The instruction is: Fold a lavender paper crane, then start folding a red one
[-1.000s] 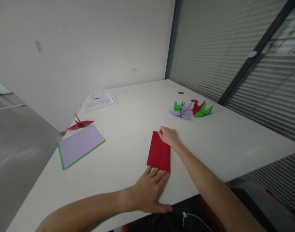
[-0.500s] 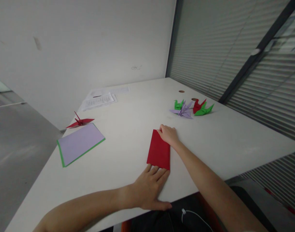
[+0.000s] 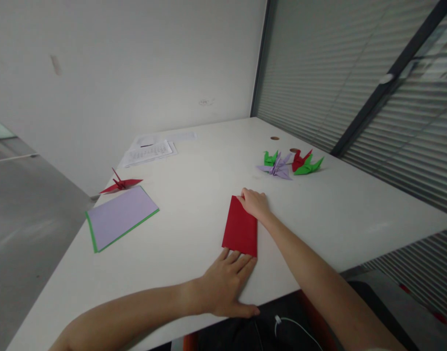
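Flat, folded red paper (image 3: 241, 227) lies between left hand (image 3: 225, 287) and right hand (image 3: 255, 204).

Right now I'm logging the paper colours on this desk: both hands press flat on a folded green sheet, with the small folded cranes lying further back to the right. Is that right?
Not quite: the folded rectangular paper sheet is red, not green, as the head view shows. The left hand lies flat at its near edge and the right hand presses its far corner. The cluster of small folded paper cranes does lie further back to the right on the white table.
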`<state>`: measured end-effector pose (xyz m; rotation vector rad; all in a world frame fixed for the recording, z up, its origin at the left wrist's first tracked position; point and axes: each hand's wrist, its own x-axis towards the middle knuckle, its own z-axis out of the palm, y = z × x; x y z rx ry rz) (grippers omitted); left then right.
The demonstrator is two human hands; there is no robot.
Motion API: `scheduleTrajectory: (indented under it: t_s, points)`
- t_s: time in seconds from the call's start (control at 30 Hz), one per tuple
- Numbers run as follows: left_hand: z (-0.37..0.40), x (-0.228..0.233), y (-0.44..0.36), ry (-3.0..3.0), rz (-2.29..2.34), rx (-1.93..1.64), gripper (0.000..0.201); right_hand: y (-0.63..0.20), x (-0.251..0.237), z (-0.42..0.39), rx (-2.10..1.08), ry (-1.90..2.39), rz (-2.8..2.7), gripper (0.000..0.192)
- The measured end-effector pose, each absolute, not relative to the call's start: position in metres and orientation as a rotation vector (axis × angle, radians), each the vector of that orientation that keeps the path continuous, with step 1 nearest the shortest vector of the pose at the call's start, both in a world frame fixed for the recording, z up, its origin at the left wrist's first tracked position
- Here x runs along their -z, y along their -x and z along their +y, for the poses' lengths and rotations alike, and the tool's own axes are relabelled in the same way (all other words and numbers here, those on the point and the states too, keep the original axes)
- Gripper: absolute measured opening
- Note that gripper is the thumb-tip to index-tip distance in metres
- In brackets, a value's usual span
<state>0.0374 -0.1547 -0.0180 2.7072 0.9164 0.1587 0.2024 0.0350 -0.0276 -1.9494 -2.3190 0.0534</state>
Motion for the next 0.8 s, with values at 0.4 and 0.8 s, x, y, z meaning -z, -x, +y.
scheduleTrajectory:
  t_s: [0.4, 0.8]
  points:
    - [-0.175, 0.019, -0.039, -2.852, 1.022, -0.162, 0.079, -0.201, 0.026, 0.034, -0.045, 1.956, -2.346, 0.03]
    - [-0.174, 0.009, -0.041, -2.829, 1.022, -0.141, 0.08, -0.2, 0.024, 0.03, -0.01, 1.942, -2.373, 0.031]
